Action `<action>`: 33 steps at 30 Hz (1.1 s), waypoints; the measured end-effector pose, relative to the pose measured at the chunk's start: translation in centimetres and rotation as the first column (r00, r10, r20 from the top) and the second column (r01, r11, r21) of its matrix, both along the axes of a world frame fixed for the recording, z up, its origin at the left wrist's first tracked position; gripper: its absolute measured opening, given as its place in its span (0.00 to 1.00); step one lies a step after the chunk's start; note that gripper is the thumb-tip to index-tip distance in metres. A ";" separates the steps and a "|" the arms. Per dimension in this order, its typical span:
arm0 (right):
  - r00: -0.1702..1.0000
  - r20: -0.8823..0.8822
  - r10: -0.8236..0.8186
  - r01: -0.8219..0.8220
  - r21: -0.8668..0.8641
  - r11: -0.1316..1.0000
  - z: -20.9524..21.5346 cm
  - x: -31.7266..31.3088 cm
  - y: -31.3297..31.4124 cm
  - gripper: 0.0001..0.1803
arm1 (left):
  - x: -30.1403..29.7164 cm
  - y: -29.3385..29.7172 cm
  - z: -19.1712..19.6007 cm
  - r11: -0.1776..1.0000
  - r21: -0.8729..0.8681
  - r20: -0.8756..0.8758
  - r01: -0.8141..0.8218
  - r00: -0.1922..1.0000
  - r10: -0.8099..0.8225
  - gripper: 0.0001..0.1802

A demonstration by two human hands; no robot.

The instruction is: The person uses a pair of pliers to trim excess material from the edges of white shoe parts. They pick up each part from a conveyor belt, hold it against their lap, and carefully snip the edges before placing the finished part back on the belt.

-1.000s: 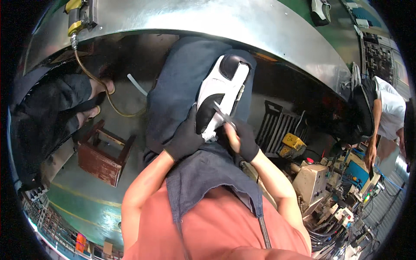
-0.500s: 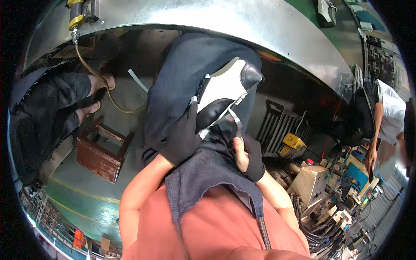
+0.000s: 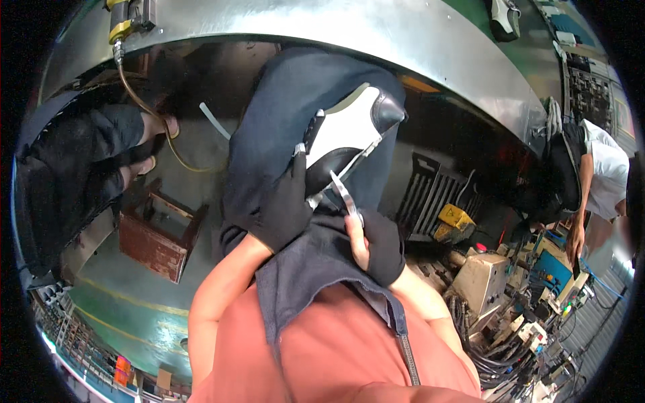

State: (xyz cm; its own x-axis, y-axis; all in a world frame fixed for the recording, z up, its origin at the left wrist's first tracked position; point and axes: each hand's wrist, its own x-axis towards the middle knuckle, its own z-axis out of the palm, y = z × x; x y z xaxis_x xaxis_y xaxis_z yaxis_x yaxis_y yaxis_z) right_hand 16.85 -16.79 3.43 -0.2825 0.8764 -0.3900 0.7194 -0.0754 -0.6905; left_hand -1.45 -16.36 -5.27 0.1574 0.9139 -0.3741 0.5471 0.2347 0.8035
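Observation:
A black-and-white shoe (image 3: 341, 133) rests on my dark trousers, its glossy black toe tilted up to the right. My left hand (image 3: 285, 201), in a black glove, is closed on the shoe's left side near the heel; a pale wrap covers one fingertip. In my right hand (image 3: 376, 248), gloved in black with bare thumb and finger, is a slim pointed metal tool (image 3: 344, 197). The tool's tip lies over the black side panel of the shoe; whether it touches cannot be made out. My palm hides its handle.
A metal bench (image 3: 302, 23) crosses ahead, with a yellow-black air tool (image 3: 121, 23) and hose at left. A wooden stool (image 3: 158, 235) stands left, near another person's legs (image 3: 127, 148). At right are a black slatted chair (image 3: 433, 195), a yellow box (image 3: 455, 221), machinery (image 3: 480, 282) and another person (image 3: 601, 171).
My right hand and the metal tool have shifted left. The tool's tip has moved from the shoe's edge to over its black panel. The shoe and my left hand stay nearly still.

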 end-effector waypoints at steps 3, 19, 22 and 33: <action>0.997 0.072 -0.018 0.024 -0.093 0.995 -2.0 0.1 0.0 0.16 | -0.3 -0.2 1.5 0.999 -0.025 -0.036 0.038 0.999 -0.039 0.45; 0.841 -0.226 -0.492 0.373 -0.417 0.829 2.0 7.3 0.3 0.20 | 2.1 5.0 -1.7 0.957 0.166 0.248 -0.236 0.950 0.191 0.35; 0.954 -0.131 -0.268 0.173 -0.487 0.856 2.0 7.4 2.8 0.24 | 0.1 2.7 -4.5 0.965 -0.171 0.655 -0.198 0.709 0.261 0.40; 0.560 0.550 0.620 -0.829 0.378 0.412 -4.9 6.2 12.3 0.23 | 2.9 2.0 -5.4 0.969 0.195 0.359 -0.153 0.930 0.075 0.42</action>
State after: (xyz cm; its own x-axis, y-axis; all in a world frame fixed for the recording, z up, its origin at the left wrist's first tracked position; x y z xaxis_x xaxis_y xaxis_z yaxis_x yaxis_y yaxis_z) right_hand 23.10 -4.48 -1.49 -0.8873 0.4468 -0.1143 0.4599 0.8758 -0.1464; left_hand 1.49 -14.36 -10.68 0.1311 0.9856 -0.1065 0.2049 0.0782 0.9756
